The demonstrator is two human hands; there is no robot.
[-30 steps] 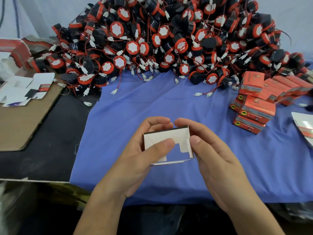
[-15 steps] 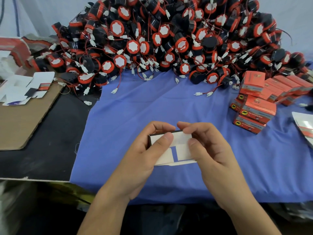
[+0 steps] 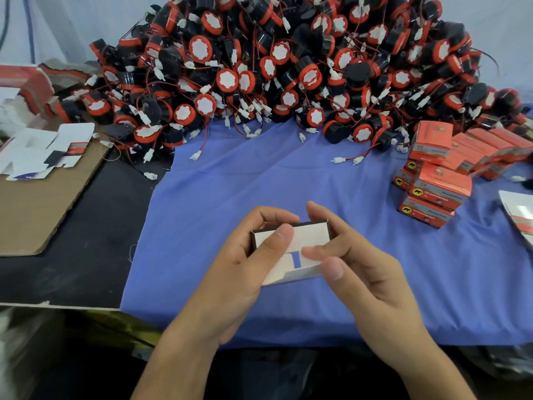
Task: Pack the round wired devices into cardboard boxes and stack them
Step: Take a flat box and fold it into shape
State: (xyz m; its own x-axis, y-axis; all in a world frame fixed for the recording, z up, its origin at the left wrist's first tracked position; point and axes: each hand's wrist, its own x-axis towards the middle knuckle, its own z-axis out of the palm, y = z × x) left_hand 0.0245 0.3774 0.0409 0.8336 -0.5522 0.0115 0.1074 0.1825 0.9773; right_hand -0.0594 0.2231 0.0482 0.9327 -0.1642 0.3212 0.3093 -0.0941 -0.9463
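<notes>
Partly hiding the box point(image 3: 313, 235), fingers point(image 3: 284, 235) of left hand point(image 3: 236, 272) and right hand point(image 3: 363, 272) grip it.

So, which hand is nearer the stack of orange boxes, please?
Right. Both grip the white box; the right hand lies below-left of the stack of orange boxes, the left hand farther left.

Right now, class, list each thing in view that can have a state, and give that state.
cardboard box: partly folded, bottom flap open.
left hand: grips the cardboard box.
right hand: holds its right end.
round wired devices: loose, heaped.
orange boxes: closed, stacked.
flat box blanks: unfolded.
</notes>
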